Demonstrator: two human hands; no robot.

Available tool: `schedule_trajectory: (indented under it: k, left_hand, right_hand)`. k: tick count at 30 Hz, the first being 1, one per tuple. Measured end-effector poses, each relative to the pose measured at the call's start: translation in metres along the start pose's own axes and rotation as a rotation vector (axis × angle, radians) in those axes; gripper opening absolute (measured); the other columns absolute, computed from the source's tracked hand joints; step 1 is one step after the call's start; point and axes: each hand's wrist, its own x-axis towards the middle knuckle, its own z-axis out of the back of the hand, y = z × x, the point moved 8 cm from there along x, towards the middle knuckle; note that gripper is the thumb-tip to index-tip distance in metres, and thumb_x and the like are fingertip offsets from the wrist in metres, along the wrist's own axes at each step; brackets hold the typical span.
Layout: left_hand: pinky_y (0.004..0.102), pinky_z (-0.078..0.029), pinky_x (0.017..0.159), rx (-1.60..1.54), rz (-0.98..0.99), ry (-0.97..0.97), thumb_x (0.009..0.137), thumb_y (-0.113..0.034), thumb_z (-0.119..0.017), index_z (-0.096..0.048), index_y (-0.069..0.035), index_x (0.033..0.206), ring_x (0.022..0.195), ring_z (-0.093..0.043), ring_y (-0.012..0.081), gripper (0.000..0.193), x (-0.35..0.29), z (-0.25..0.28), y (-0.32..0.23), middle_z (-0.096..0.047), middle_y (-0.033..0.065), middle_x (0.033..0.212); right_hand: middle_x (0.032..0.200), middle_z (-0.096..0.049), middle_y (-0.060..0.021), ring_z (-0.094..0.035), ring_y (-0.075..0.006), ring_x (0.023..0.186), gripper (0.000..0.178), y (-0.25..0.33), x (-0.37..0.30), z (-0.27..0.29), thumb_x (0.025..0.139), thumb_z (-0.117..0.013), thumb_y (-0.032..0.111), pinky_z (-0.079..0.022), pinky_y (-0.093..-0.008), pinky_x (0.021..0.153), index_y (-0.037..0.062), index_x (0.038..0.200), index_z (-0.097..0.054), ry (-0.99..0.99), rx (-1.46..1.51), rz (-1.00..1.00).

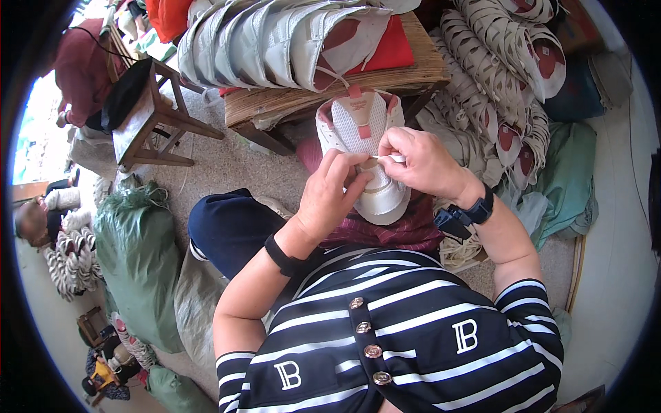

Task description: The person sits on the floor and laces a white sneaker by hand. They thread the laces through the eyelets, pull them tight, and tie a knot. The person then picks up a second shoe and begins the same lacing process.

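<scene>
A white shoe upper [385, 208] with a mesh tongue and pink-red tabs lies over my lap, its rounded toe toward me. My left hand [326, 195] is closed at the left of its throat, thumb and fingers pinching the edge there. On the other side my right hand [428, 165] is closed in a pinch on a white lace [397, 158]. A short thin strand spans the gap between both hands' fingertips, over the front of the tongue. The left fingertips partly hide the exact spot they grip.
Ahead is a wooden bench [265, 103] bearing a row of nested white uppers [268, 45]. More stacked uppers [496, 76] lie at the right, beside a green sack [568, 172]. On the left are a wooden stool [138, 131] and a large green bag [138, 261]. Other people sit farther left.
</scene>
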Motion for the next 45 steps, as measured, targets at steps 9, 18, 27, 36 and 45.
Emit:
schedule_trajectory:
  k: [9,18,27,36,45]
  left_hand:
    - [0.0367,-0.052,0.064,-0.010,-0.033,-0.028,0.087,-0.010,-0.073,-0.064,-0.006,0.112,0.074,-0.063,0.0260,0.027,-0.002,-0.001,0.000,-0.057,0.0099,0.090]
    - [0.0394,-0.052,0.067,0.026,-0.100,-0.001,0.086,-0.010,-0.073,-0.065,-0.007,0.111,0.078,-0.062,0.0309,0.027,0.001,0.001,-0.003,-0.056,0.0110,0.091]
    - [0.0345,-0.051,0.065,-0.030,0.006,-0.022,0.086,-0.007,-0.073,-0.060,-0.005,0.118,0.072,-0.059,0.0213,0.034,0.001,0.002,-0.003,-0.052,0.0080,0.086]
    - [0.0360,-0.051,0.065,-0.021,0.011,-0.017,0.086,-0.009,-0.073,-0.059,-0.006,0.115,0.071,-0.058,0.0231,0.032,-0.002,-0.003,0.004,-0.052,0.0084,0.086]
    - [0.0389,-0.050,0.063,0.006,0.045,-0.032,0.085,-0.013,-0.074,-0.059,-0.008,0.113,0.070,-0.059,0.0263,0.032,0.000,-0.005,0.004,-0.054,0.0102,0.086]
  right_hand:
    - [0.078,-0.050,-0.0090,-0.059,-0.0269,0.069,0.013,0.028,-0.009,-0.006,0.079,-0.064,0.009,-0.048,-0.0385,0.060,0.0075,0.084,-0.051,-0.041,-0.418,0.340]
    - [0.083,-0.058,-0.0093,-0.062,-0.0287,0.071,0.016,0.021,-0.005,-0.005,0.085,-0.067,0.009,-0.049,-0.0387,0.062,0.0042,0.096,-0.056,-0.037,-0.388,0.279]
    - [0.084,-0.063,-0.0126,-0.065,-0.0329,0.076,0.016,-0.012,0.000,-0.004,0.084,-0.069,0.005,-0.051,-0.0381,0.064,0.0036,0.094,-0.057,0.016,0.171,-0.059]
    - [0.082,-0.064,-0.0101,-0.064,-0.0225,0.071,0.010,0.006,-0.011,-0.009,0.086,-0.069,0.006,-0.050,-0.0328,0.067,0.0022,0.091,-0.062,-0.197,-0.135,0.056]
    - [0.082,-0.066,-0.0130,-0.066,-0.0289,0.075,0.009,-0.001,-0.004,-0.008,0.087,-0.070,0.007,-0.052,-0.0351,0.068,0.0027,0.091,-0.062,-0.075,0.113,-0.066]
